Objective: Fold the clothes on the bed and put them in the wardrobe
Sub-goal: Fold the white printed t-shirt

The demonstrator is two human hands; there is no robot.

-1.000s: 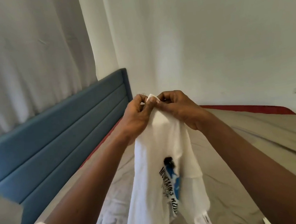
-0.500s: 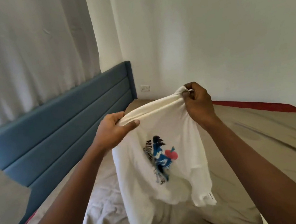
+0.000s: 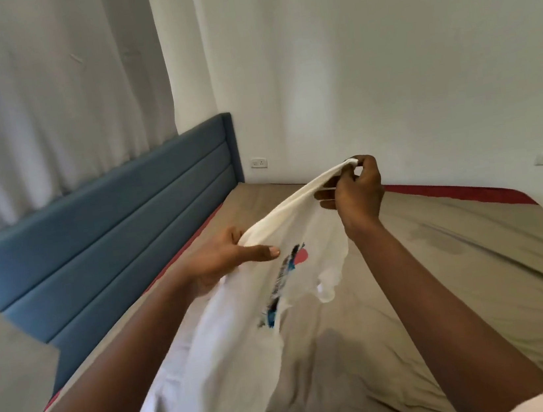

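White T-shirt (image 3: 233,349) hangs gripped by the fingers of left hand (image 3: 222,260) and right hand (image 3: 358,194).

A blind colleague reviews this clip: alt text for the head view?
The left hand and right hand hold a white printed T-shirt stretched above a tan bed sheet, the right hand higher. A blue padded headboard and white curtain stand at left.
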